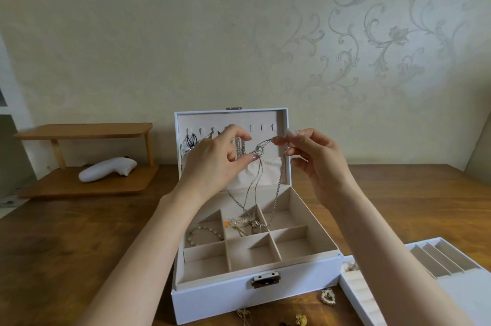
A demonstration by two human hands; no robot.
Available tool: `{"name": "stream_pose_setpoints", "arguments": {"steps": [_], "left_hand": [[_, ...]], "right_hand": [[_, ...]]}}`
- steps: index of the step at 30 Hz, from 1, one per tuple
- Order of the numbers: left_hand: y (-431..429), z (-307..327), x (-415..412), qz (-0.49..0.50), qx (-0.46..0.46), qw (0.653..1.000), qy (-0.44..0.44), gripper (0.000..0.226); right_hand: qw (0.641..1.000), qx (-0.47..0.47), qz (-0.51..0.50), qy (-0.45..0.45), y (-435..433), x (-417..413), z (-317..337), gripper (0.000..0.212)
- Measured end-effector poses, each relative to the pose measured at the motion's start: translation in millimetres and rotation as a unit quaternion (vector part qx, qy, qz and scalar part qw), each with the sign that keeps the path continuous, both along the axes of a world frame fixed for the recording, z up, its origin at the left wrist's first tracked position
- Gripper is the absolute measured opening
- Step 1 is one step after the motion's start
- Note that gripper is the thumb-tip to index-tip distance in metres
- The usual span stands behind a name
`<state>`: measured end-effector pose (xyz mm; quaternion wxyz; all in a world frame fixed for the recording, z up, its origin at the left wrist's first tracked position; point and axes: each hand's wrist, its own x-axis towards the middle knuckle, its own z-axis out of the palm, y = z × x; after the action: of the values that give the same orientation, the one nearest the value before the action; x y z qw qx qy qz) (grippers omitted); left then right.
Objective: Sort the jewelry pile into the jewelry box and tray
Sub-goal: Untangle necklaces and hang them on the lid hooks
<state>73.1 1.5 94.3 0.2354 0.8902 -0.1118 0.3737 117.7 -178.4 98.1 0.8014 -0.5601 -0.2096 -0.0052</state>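
Both hands, left (pixel 218 158) and right (pixel 316 163), pinch a silver necklace (pixel 261 146) in front of the lid hooks of the box (pixel 255 296). Some pieces already hang or lie inside. A heart brooch (pixel 328 296) and other bits wait on the table; the tray (pixel 353 288) looks nearly empty.

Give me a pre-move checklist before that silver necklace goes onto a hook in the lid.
1. Silver necklace pinched by both the left hand and right hand: ok.
2. Jewelry box lid standing open: ok.
3. Free hook at the lid's right side: ok.
4. Chain hanging untangled: not ok; its loops trail down into the middle back compartment among other pieces.
5. Clasp open or closed: cannot tell.
6. Pieces left outside the box: not ok; a heart pendant lies on the table in front.
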Motion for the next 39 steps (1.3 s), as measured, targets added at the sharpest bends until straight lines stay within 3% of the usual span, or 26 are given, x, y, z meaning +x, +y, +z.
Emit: {"name": "stream_pose_setpoints", "arguments": {"steps": [3, 10, 14, 18, 21, 25, 28, 31, 35, 39], "left_hand": [[1, 0, 1, -0.010, -0.022, 1.000, 0.010, 0.001], [1, 4, -3, -0.073, -0.127, 0.987, 0.069, 0.013], [0, 3, -4, -0.104, -0.121, 0.982, 0.100, 0.030], [-1, 0, -4, -0.106, -0.107, 0.983, 0.110, 0.006], [-1, 0, -4, -0.089, -0.093, 0.986, 0.108, 0.004], [1, 2, -3, -0.090, -0.082, 0.990, 0.075, 0.006], [1, 0, -2, -0.086, -0.047, 0.993, 0.062, 0.008], [1, -2, -1, -0.079, -0.027, 0.994, 0.069, 0.014], [2, -2, 2, -0.064, -0.047, 0.991, 0.107, 0.018], [5, -1, 3, -0.086, -0.106, 0.979, 0.149, 0.016]], "right_hand": [[1.000, -0.003, 0.009, -0.002, -1, -1, 0, 0.021], [0.998, 0.039, 0.043, 0.017, 0, 0, -1, 0.015], [0.997, 0.045, 0.064, 0.006, 0, 1, -3, 0.014], [0.996, 0.045, 0.077, 0.000, -1, 3, -5, 0.013], [0.996, 0.041, 0.077, -0.002, -1, 3, -5, 0.012], [0.996, -0.051, 0.046, -0.058, 0, 2, -6, 0.012], [0.972, -0.191, 0.037, -0.131, 4, 1, -10, 0.016], [0.946, -0.274, -0.014, -0.173, 8, 3, -15, 0.009], [0.929, -0.290, -0.064, -0.219, 9, 8, -20, 0.019], [0.963, -0.193, -0.011, -0.190, 5, 7, -16, 0.022]]}}
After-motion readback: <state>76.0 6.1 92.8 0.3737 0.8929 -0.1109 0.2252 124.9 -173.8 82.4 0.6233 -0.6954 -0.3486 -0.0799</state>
